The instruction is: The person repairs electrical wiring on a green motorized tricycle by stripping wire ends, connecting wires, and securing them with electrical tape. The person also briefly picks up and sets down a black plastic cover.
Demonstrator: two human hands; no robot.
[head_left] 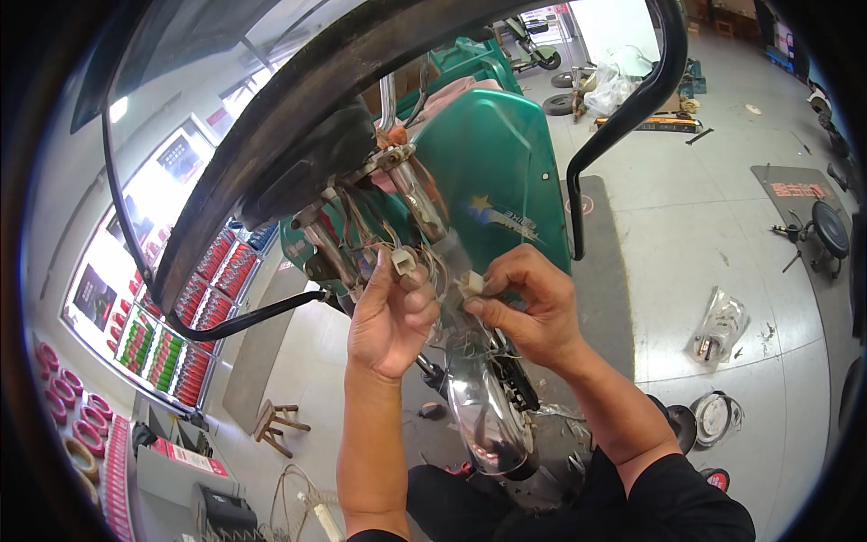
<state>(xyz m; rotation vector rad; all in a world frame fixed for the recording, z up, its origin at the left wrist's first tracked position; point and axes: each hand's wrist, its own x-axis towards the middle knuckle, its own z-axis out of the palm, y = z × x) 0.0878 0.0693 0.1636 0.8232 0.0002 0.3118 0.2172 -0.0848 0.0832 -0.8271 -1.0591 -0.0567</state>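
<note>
Between thumb and fingers my left hand [390, 316] pinches a white plastic wire connector [404, 263]. A second white connector [470, 284] is pinched in my right hand [533, 303], a short way to the right; the two are apart. Thin loose wires [366, 212] hang around both hands from the front of an electric trike with a green body panel [488, 167]. Two metal fork tubes [418, 200] stand just beyond my hands. Below them is a shiny chrome front mudguard [483, 420].
A black bent frame bar [623, 117] arches around the trike's front. On the floor at right lie a clear plastic bag with parts [718, 330] and a round ring-shaped part [713, 418]. A small wooden stool [278, 425] stands at left, near shelves of red and green packages [185, 334].
</note>
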